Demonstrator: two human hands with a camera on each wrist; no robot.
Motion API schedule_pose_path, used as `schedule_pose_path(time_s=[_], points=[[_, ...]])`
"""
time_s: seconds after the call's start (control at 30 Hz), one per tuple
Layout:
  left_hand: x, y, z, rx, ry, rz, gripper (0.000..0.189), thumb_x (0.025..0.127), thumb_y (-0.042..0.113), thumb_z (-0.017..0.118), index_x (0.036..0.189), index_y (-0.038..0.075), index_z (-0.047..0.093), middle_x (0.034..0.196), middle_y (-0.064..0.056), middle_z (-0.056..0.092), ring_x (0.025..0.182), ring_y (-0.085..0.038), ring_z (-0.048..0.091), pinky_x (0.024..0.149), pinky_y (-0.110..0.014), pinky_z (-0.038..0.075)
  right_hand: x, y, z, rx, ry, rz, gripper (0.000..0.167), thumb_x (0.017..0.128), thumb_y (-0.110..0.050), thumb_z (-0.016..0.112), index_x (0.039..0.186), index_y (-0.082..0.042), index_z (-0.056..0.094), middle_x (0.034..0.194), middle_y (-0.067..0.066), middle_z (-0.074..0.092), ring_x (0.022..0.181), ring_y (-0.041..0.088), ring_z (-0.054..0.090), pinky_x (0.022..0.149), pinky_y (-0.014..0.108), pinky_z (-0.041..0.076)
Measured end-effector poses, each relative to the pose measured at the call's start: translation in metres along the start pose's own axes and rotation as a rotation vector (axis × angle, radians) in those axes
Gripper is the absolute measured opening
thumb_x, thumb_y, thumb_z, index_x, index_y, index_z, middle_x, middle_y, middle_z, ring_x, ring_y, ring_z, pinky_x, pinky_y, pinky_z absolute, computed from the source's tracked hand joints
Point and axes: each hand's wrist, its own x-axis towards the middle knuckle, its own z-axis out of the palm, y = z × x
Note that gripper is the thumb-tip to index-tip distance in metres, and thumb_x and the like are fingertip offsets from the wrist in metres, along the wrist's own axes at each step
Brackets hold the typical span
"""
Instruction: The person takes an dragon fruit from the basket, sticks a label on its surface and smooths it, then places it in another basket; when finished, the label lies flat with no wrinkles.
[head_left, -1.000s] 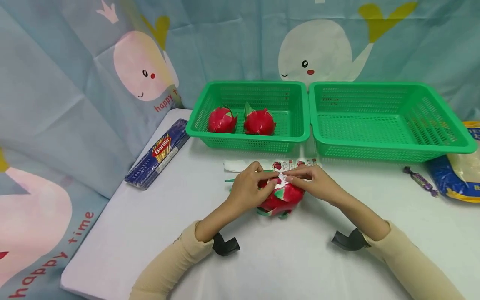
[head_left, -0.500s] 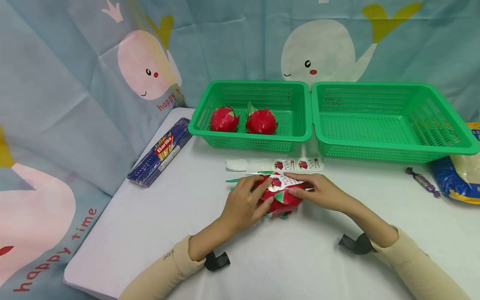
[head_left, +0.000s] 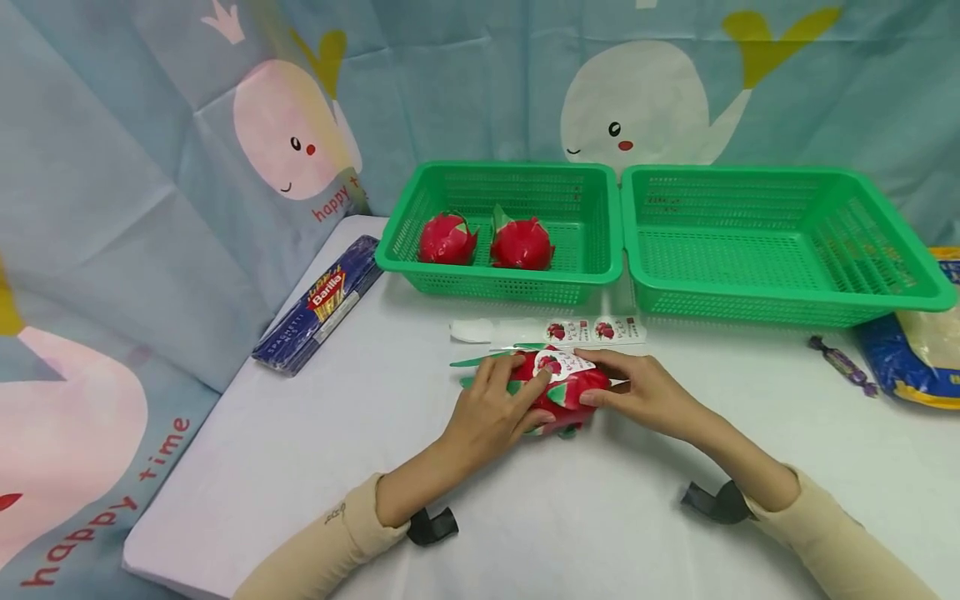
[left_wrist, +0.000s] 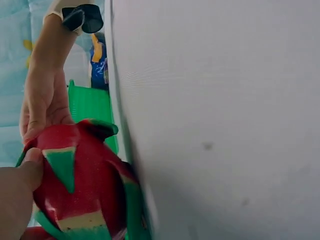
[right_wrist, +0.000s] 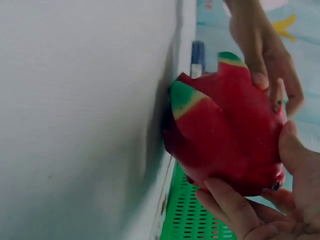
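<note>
A red dragon fruit with green-tipped scales [head_left: 576, 392] lies on the white table between both hands. On its top is a white label [head_left: 576, 363] printed with a small fruit picture. My left hand [head_left: 483, 412] holds the fruit's left side, its index fingertip pressing on the label and its thumb low on the near side. From the right, my right hand [head_left: 648, 393] grips the other end, thumb in front and fingers behind. In the right wrist view, the right thumb and fingers wrap the fruit's end [right_wrist: 225, 130]. The left wrist view shows the left thumb against the skin [left_wrist: 90, 175].
Just behind the fruit lies a label strip [head_left: 603, 330]. Two more dragon fruits [head_left: 522, 244] sit in the left green basket [head_left: 498, 275]; a second green basket [head_left: 783, 300] adjoins it. A spaghetti pack [head_left: 322, 304], a wrapped candy [head_left: 843, 365] and a blue-yellow bag [head_left: 892, 358] flank them.
A second ago both hands pinched at the label above the fruit. The label now lies against the skin, and both hands have spread to the fruit's sides, the left index pressing on the label.
</note>
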Motion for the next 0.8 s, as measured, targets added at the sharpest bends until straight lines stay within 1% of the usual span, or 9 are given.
schedule_pose_path(time_s=[0.2,0.27,0.37,0.43,0.53,0.6,0.7,0.73,0.8], points=[[0.002,-0.002,-0.001,0.038,-0.061,0.028,0.047,0.081,0.044,0.066,0.125,0.032,0.053,0.112,-0.013,0.052,0.096,-0.023,0.048,0.053,-0.025,0.052,-0.004,-0.002,0.003,-0.115,0.079,-0.147,0.035,0.079,-0.015,0.071,0.108,-0.007,0.053,0.111,0.010,0.065,0.096,0.025,0.066,0.069,0.024,0.055],[0.002,-0.003,-0.002,0.042,-0.080,0.026,0.049,0.082,0.045,0.064,0.127,0.033,0.051,0.112,-0.012,0.052,0.096,-0.023,0.047,0.052,-0.024,0.052,-0.004,-0.002,0.003,-0.152,0.086,-0.180,0.037,0.079,-0.015,0.071,0.110,-0.007,0.053,0.112,0.009,0.064,0.095,0.025,0.066,0.068,0.024,0.056],[0.002,-0.004,-0.003,0.033,-0.092,0.025,0.050,0.083,0.046,0.062,0.130,0.034,0.049,0.113,-0.012,0.051,0.097,-0.023,0.046,0.053,-0.025,0.052,-0.003,-0.002,0.001,-0.198,0.056,-0.225,0.046,0.081,-0.015,0.069,0.124,-0.011,0.052,0.119,0.006,0.061,0.104,0.023,0.063,0.076,0.028,0.055],[0.002,-0.005,-0.003,0.025,-0.097,0.030,0.052,0.083,0.046,0.062,0.132,0.035,0.047,0.114,-0.012,0.051,0.098,-0.023,0.046,0.054,-0.025,0.053,-0.002,-0.001,0.000,-0.214,0.052,-0.263,0.050,0.081,-0.014,0.069,0.128,-0.014,0.053,0.121,0.006,0.060,0.108,0.024,0.060,0.077,0.027,0.054],[0.004,-0.005,-0.004,0.001,-0.109,0.026,0.053,0.083,0.046,0.062,0.132,0.034,0.047,0.114,-0.012,0.050,0.099,-0.022,0.046,0.054,-0.025,0.053,-0.002,0.004,0.001,-0.196,0.119,-0.318,0.050,0.075,-0.007,0.073,0.122,-0.012,0.060,0.118,0.011,0.063,0.110,0.021,0.059,0.074,0.023,0.054],[0.005,-0.005,-0.004,-0.015,-0.109,0.009,0.051,0.082,0.046,0.063,0.129,0.030,0.050,0.114,-0.011,0.051,0.098,-0.022,0.047,0.055,-0.025,0.053,-0.003,0.007,0.002,-0.114,0.174,-0.313,0.047,0.070,-0.004,0.076,0.115,-0.008,0.065,0.114,0.015,0.065,0.108,0.014,0.060,0.066,0.016,0.053],[0.005,-0.005,-0.003,-0.045,-0.103,-0.024,0.052,0.079,0.047,0.066,0.122,0.020,0.054,0.110,-0.010,0.052,0.094,-0.021,0.047,0.056,-0.024,0.052,-0.003,0.007,0.004,-0.019,0.209,-0.249,0.044,0.067,-0.006,0.078,0.110,-0.006,0.067,0.112,0.014,0.065,0.108,0.002,0.058,0.064,0.017,0.054],[0.006,-0.006,-0.003,-0.045,-0.101,-0.030,0.053,0.079,0.048,0.066,0.121,0.018,0.054,0.110,-0.010,0.052,0.092,-0.020,0.047,0.057,-0.024,0.052,-0.003,0.006,0.003,-0.026,0.203,-0.222,0.045,0.068,-0.009,0.078,0.112,-0.008,0.066,0.114,0.012,0.065,0.107,0.001,0.057,0.066,0.018,0.054],[0.005,-0.006,-0.003,-0.040,-0.095,-0.029,0.054,0.078,0.048,0.066,0.120,0.015,0.054,0.108,-0.010,0.052,0.089,-0.020,0.047,0.056,-0.023,0.051,-0.003,0.004,0.002,-0.080,0.154,-0.183,0.047,0.072,-0.014,0.076,0.118,-0.012,0.063,0.117,0.008,0.062,0.109,0.005,0.056,0.072,0.022,0.054]])
